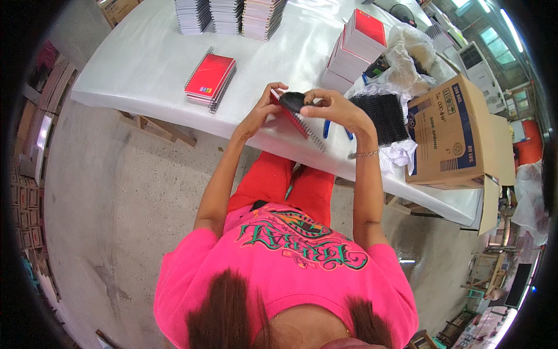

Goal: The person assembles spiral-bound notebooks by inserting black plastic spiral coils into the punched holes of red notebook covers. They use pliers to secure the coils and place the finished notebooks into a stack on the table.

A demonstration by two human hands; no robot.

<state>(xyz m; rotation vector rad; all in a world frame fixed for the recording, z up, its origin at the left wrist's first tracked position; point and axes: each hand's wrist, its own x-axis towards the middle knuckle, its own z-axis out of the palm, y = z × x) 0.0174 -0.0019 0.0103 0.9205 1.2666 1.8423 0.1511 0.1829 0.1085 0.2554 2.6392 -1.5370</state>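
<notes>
Near the table's front edge, my left hand (263, 114) grips a red-covered notebook (299, 124) that stands tilted on its edge. A metal spiral wire (317, 141) sticks out past the notebook's near end. My right hand (336, 108) pinches a dark, rounded black object (292, 101) over the notebook's top; its kind is not clear. Under the right wrist lies a tool with blue handles (326, 128), its other end hidden. To the left, a small pile of red spiral notebooks (210, 78) lies on the table.
Spiral-bound stacks (225, 16) stand at the far edge. Red-topped book blocks (363, 41) rise at the back right. Beside them are black coils (383, 118) on white plastic and an open cardboard box (444, 134). The white table (133, 64) curves across the front.
</notes>
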